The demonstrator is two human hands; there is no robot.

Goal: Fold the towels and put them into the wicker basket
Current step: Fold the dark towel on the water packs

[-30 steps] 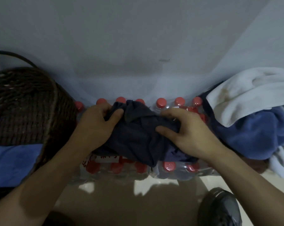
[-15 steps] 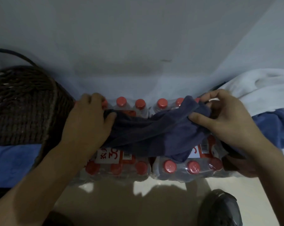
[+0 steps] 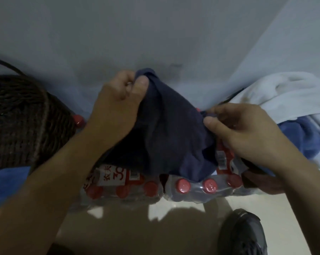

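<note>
Both hands (image 3: 116,107) (image 3: 247,133) pinch crumpled dark navy towel (image 3: 173,137).

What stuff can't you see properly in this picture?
- Wicker basket: the left edge of the head view cuts it off, so its inside is not visible.
- Bottle pack: mostly covered by the dark towel that the left hand and right hand hold.
- Towel pile: cut by the right edge.
- Shoe: cut by the bottom edge.

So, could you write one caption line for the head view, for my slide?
Both hands, left hand and right hand, pinch a dark towel above packs of bottles, with the wicker basket at the left.
</note>
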